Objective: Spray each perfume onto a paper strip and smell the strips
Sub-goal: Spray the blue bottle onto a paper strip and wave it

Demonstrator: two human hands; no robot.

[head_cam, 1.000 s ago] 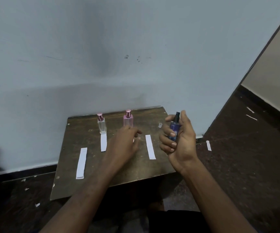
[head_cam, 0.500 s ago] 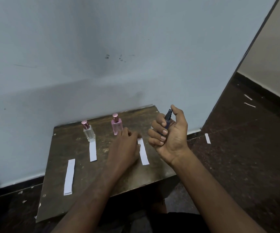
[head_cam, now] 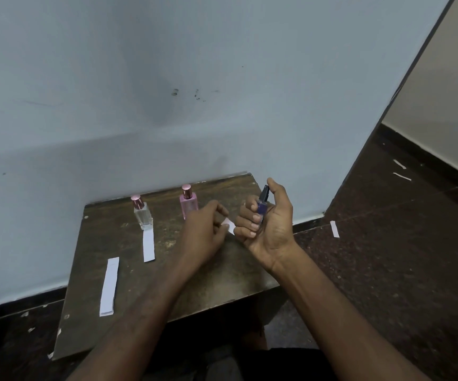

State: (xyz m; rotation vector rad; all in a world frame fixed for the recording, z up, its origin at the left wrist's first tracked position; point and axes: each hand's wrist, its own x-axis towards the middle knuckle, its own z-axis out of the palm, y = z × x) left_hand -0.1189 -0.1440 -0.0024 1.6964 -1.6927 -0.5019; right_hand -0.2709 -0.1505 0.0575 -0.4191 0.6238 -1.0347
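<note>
My right hand point(head_cam: 267, 224) grips a small purple spray bottle point(head_cam: 262, 203) with a black nozzle, held upright above the right side of the wooden table point(head_cam: 200, 279). My left hand point(head_cam: 206, 232) pinches a white paper strip point(head_cam: 229, 225) just left of the bottle; most of that strip is hidden behind my fingers. A clear bottle point(head_cam: 142, 214) and a pink bottle point(head_cam: 188, 202), both with pink caps, stand at the back of the table. Two more strips lie flat: one paper strip point(head_cam: 148, 244) in front of the clear bottle, another paper strip point(head_cam: 109, 285) at front left.
The low table stands against a pale blue wall point(head_cam: 167, 92). Dark floor point(head_cam: 401, 270) surrounds it, with a loose paper strip point(head_cam: 334, 229) to the right and small paper scraps point(head_cam: 401, 171) farther off. A wall corner rises at the right.
My left hand has taken hold of the rightmost strip and lifted its end off the table. My right hand with the purple bottle has shifted slightly; the view has tilted.
</note>
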